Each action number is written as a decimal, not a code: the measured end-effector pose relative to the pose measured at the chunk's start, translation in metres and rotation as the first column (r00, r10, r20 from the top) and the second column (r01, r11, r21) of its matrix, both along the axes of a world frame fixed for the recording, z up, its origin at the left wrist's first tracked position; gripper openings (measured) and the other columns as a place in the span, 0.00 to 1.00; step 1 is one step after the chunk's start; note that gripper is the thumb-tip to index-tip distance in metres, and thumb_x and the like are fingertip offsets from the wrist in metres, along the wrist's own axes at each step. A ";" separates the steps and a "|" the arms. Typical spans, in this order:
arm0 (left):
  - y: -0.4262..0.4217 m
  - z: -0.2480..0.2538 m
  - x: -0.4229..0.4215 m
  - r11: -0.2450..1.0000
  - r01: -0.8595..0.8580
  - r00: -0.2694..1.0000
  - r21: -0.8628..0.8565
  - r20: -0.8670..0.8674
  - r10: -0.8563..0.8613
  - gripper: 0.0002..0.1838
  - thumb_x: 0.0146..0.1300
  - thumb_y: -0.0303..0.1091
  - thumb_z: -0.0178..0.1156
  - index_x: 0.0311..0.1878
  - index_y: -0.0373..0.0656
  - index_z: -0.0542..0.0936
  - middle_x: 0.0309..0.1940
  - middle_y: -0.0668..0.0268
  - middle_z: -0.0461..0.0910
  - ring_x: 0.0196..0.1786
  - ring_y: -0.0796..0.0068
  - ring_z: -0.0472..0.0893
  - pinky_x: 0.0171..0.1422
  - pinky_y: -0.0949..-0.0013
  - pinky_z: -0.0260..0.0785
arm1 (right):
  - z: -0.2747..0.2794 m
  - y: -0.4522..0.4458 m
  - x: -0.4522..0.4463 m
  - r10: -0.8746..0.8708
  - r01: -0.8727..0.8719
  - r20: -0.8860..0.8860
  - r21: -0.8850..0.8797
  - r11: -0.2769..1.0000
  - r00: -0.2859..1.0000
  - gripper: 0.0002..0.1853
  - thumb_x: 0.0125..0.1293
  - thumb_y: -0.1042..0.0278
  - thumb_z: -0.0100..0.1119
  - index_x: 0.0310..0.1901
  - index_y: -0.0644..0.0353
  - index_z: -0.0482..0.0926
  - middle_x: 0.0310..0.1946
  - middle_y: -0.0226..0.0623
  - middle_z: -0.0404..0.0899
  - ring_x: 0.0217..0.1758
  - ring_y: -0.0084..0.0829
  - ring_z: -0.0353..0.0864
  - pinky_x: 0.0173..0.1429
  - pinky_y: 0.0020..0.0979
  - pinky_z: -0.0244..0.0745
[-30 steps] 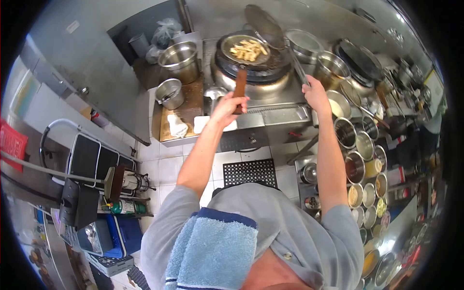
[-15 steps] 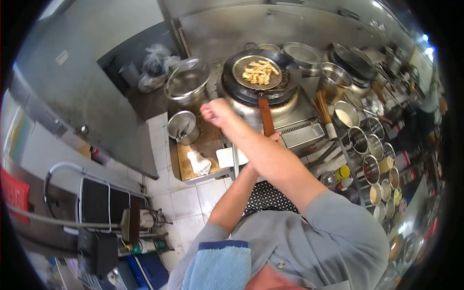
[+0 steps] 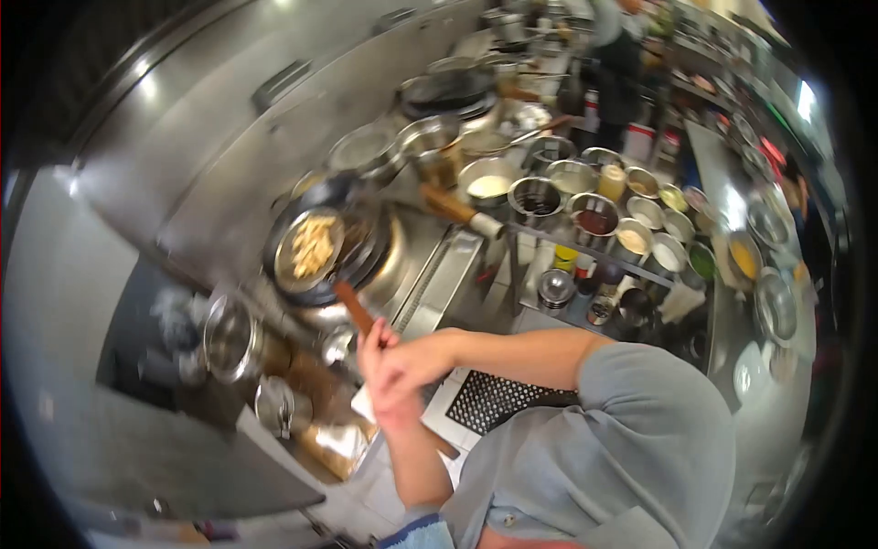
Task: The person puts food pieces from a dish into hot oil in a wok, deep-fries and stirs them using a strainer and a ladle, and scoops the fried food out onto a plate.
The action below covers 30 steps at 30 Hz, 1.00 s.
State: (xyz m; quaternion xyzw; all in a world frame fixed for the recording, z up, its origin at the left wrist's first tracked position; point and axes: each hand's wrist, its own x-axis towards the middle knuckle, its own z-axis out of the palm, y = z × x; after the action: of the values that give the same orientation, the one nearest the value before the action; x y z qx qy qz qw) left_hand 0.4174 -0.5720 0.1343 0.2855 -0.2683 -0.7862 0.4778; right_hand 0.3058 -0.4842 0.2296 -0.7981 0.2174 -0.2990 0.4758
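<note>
My left hand (image 3: pixel 373 344) grips the brown wooden handle of a round strainer (image 3: pixel 315 282). The strainer rests over a dark wok (image 3: pixel 380 240) and bears a heap of pale golden food strips (image 3: pixel 314 245). Crossing in front of my left wrist is my right hand (image 3: pixel 412 368), bent at the wrist. Motion smears its fingers, so what they hold, if anything, is unclear. Beneath both hands a shiny round metal bowl shape (image 3: pixel 338 348), perhaps a ladle's, shows beside the stove, and a brown rod end (image 3: pixel 444 446) sticks out below my left wrist.
A wire-handled pot (image 3: pixel 229 339) and a smaller pot (image 3: pixel 274 407) stand at lower left. To the right are a tall steel container (image 3: pixel 430 151), a bundle of sticks (image 3: pixel 448 203) and several seasoning bowls. A co-worker (image 3: pixel 617 69) stands at the far end.
The view has swung right, bringing the seasoning bowls and co-worker into sight. My right hand has come back from near the pots to my left wrist. My left hand still grips the strainer.
</note>
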 end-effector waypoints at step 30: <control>0.017 0.074 0.071 0.984 0.116 0.993 -0.133 0.023 -0.114 0.05 0.63 0.18 0.54 0.40 0.30 0.69 0.29 0.65 0.70 0.24 0.85 0.65 0.25 0.81 0.58 | -0.308 0.059 0.102 -0.373 -0.057 0.199 0.932 0.358 0.906 0.21 0.57 0.39 0.63 0.32 0.51 0.77 0.18 0.32 0.75 0.17 0.24 0.74 0.20 0.30 0.66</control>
State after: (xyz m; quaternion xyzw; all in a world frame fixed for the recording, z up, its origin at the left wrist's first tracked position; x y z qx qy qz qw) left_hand 0.4882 -0.5545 0.2080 0.2427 -0.3403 -0.7906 0.4475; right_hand 0.4082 -0.4251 -0.0785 -0.2950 0.3281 -0.3190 0.8388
